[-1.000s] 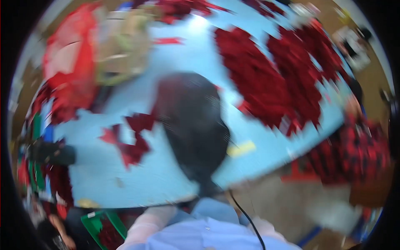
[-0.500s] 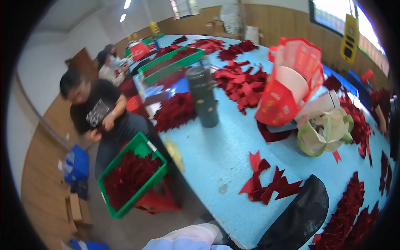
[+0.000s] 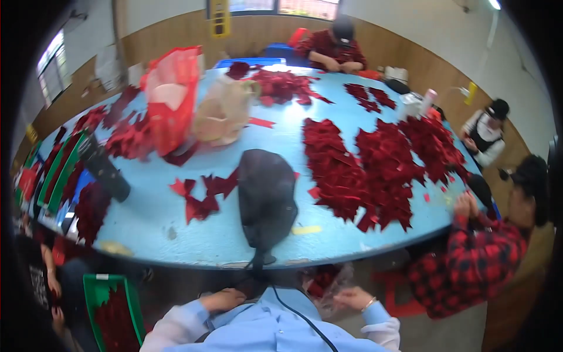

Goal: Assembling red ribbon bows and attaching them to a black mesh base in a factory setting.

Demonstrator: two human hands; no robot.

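My right hand (image 3: 353, 298) is closed on the rim of a clear plastic bag (image 3: 341, 284), just below the table's near edge. Dark red fabric pieces (image 3: 321, 280) show in or behind the bag. My left hand (image 3: 226, 300) lies flat at my waist, seemingly holding nothing; its fingers are slightly blurred. Straight ahead, a black mesh-like bag (image 3: 267, 193) sits at the near edge of the blue table (image 3: 193, 249), its strap hanging down toward me. Several red fabric bows (image 3: 200, 206) lie just left of it.
Long heaps of red bows (image 3: 334, 170) cover the table's right side. A red gift bag (image 3: 172, 111), a beige bag (image 3: 221, 114) and a dark flask (image 3: 104, 167) stand left. A green crate (image 3: 111, 311) is low left. Co-workers sit around; one in a plaid shirt (image 3: 484, 255) is close right.
The view has swung right, from the left aisle to the table straight ahead. My two hands and the clear plastic bag have come into sight.
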